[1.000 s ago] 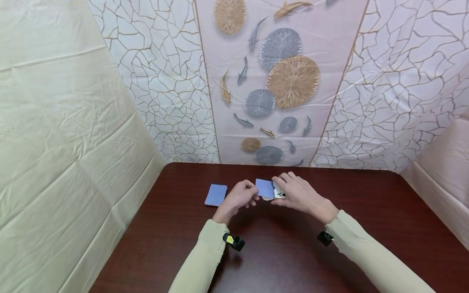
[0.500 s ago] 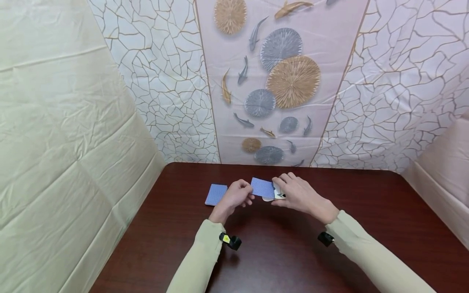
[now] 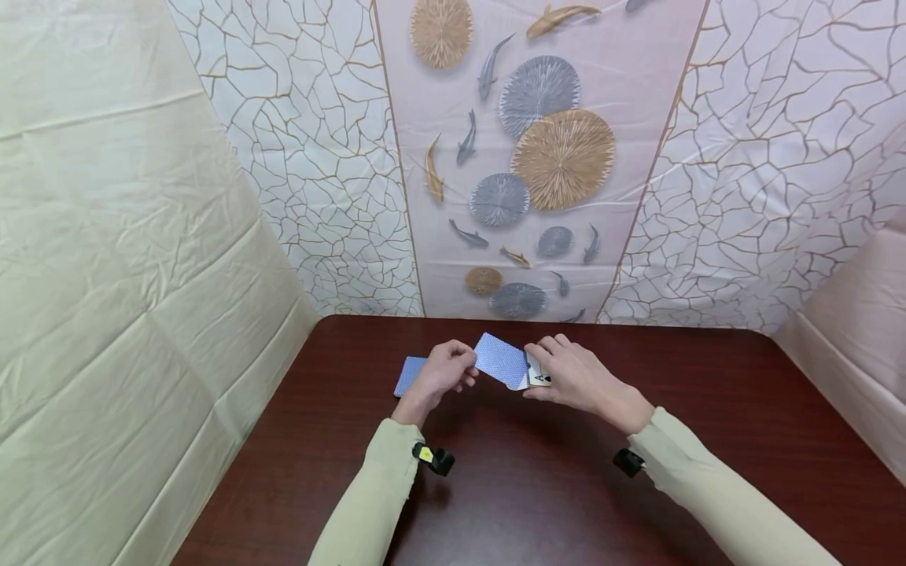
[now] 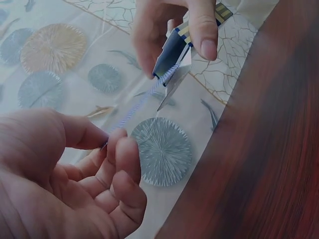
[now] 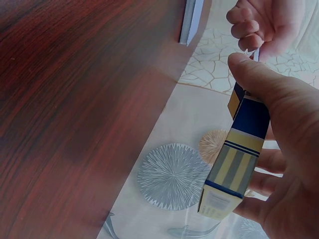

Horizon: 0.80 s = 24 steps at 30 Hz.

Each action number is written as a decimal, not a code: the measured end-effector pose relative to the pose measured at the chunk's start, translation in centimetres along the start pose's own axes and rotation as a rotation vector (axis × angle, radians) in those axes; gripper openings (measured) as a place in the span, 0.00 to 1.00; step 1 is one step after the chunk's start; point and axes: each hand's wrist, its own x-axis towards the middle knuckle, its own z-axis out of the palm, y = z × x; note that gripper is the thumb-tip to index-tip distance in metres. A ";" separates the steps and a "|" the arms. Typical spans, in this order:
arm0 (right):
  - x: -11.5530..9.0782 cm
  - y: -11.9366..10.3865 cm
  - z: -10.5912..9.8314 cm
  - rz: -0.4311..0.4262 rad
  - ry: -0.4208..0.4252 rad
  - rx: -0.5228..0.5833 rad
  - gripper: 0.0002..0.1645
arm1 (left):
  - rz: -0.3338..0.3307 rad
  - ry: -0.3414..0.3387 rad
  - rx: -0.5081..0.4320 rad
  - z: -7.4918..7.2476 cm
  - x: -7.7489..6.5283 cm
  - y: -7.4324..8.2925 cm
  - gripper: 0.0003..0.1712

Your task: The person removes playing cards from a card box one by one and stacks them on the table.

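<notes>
My left hand (image 3: 444,371) pinches one end of a blue-backed playing card (image 3: 501,362) between thumb and fingers. The card's other end sits at the mouth of a card box (image 5: 234,164), which my right hand (image 3: 576,379) grips along its sides. The box is dark blue with gold stripes, and its printed face with an "A" shows in the head view. A pale end flap (image 4: 178,82) stands open beside the card in the left wrist view. Both hands are over the far half of the table. How much of the card is inside the box is hidden.
A stack of blue-backed cards (image 3: 408,376) lies on the dark red wooden table (image 3: 524,487), just left of my left hand and partly covered by it. Behind the table's far edge hangs a patterned cloth (image 3: 566,157). Pale cloth also lines the left side.
My left hand has moved left, drawing more of the card into view from the box and tilting it. It now covers more of the stack. The right hand has stayed put.
</notes>
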 end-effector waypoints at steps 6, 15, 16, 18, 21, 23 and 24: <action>0.0 0.0 0.0 -0.005 0.002 -0.003 0.44 | 0.005 -0.012 -0.001 -0.6 0.1 0.0 0.09; 0.0 0.2 0.2 -0.005 -0.018 0.011 0.43 | 0.029 -0.036 -0.025 -2.5 0.2 0.1 0.11; 0.0 0.2 0.2 -0.004 -0.018 0.013 0.43 | 0.027 -0.034 -0.023 -2.7 0.2 0.1 0.11; -0.1 0.2 0.1 -0.001 -0.017 0.015 0.43 | 0.028 -0.024 -0.011 -3.1 0.4 0.1 0.11; -0.1 0.3 0.1 0.005 -0.016 0.013 0.43 | 0.026 -0.005 0.001 -3.6 0.6 0.1 0.11; -0.1 0.3 0.1 0.009 -0.022 0.013 0.43 | 0.030 0.015 0.012 -3.9 0.7 0.0 0.10; -0.1 0.2 0.2 0.012 -0.026 0.013 0.43 | 0.030 0.025 0.015 -4.0 0.7 0.0 0.10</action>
